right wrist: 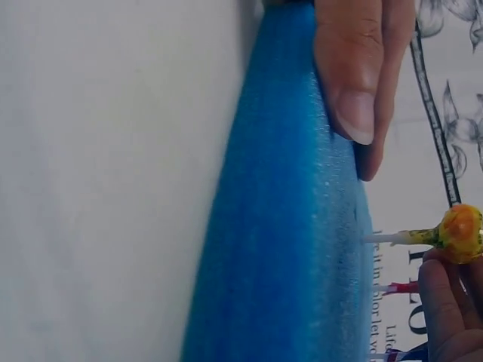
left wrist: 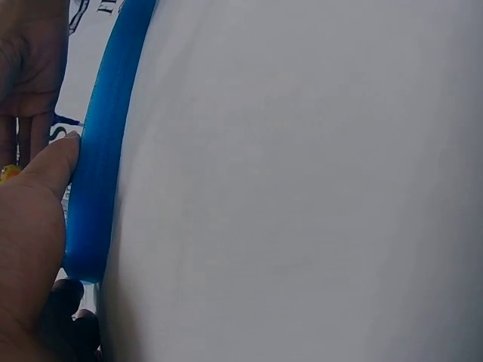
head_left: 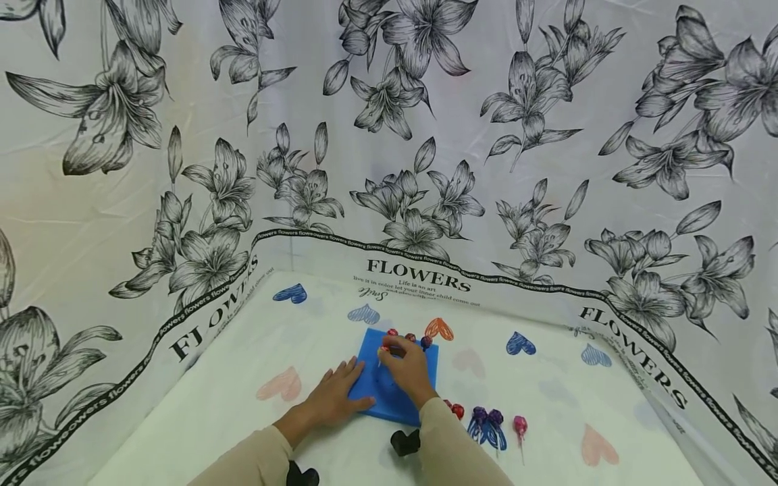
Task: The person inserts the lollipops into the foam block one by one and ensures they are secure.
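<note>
Right hand (head_left: 407, 368): the grip is narrowing to a pinch on a yellow-orange lollipop (right wrist: 460, 232), centre of the head frame, above the blue block (head_left: 392, 399). The white stick is pointing toward the block's top; cannot tell whether its tip is seated.

Left hand (head_left: 333, 395): holding nothing, lying with fingers extended at the block's left edge; its thumb is touching the block near the lower-left corner.

Block: lying flat on the counter (head_left: 328, 445), just below the centre of the head frame. Along its far edge, a red lollipop (head_left: 392, 332), a reddish lollipop (head_left: 410, 337) and a dark blue lollipop (head_left: 427, 342) are standing in a row, partly hidden by the right hand.

Lower right of the head frame: two red lollipops (head_left: 458, 411), two purple lollipops (head_left: 496, 417) and one pink lollipop (head_left: 519, 425) are lying on the counter.

Outward: heart-printed white cloth (head_left: 565, 432) is covering the counter; a flower-printed curtain (head_left: 389, 155) is filling the upper frame.
</note>
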Action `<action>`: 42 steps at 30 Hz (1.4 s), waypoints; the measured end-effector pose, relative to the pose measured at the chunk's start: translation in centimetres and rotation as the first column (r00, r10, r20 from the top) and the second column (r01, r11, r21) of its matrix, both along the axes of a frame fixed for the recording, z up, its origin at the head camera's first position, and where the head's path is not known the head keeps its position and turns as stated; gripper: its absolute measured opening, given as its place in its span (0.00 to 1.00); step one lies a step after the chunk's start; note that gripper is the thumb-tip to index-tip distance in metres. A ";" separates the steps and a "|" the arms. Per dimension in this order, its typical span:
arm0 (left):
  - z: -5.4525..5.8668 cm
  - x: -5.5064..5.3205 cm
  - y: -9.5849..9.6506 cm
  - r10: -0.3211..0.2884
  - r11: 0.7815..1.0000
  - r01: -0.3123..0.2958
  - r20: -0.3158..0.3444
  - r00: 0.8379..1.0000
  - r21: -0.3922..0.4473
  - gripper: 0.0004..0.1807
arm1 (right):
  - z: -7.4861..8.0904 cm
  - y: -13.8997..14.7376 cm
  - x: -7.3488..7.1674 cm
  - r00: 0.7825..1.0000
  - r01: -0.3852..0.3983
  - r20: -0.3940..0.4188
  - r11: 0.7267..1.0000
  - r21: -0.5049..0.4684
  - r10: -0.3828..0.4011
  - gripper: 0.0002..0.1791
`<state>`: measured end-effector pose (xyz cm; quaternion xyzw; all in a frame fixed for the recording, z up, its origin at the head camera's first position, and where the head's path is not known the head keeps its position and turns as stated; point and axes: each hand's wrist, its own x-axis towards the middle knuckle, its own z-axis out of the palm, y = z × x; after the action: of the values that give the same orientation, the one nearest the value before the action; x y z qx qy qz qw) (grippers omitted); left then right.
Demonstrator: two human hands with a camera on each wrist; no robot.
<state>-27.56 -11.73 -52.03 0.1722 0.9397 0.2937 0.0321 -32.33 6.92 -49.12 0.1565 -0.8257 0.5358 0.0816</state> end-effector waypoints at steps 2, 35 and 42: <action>0.0 0.0 0.0 0.003 1.000 -0.003 -0.004 1.000 -0.011 0.49 | 0.1 0.1 -0.1 1.000 0.005 -0.013 1.000 0.000 -0.005 0.17; -0.4 -0.1 0.6 0.050 0.999 -0.050 0.057 0.997 0.000 0.49 | 12.3 7.9 4.5 0.959 -0.153 -0.272 0.953 -0.261 0.080 0.17; -0.1 -0.1 0.4 0.045 0.999 -0.045 0.047 0.998 -0.008 0.49 | 12.7 10.3 5.3 0.953 -0.118 -0.300 0.960 -0.252 0.038 0.18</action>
<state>-27.63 -11.31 -52.16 0.1438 0.9434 0.2949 0.0484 -27.04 17.27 -36.46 0.2541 -0.7178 0.6161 0.2015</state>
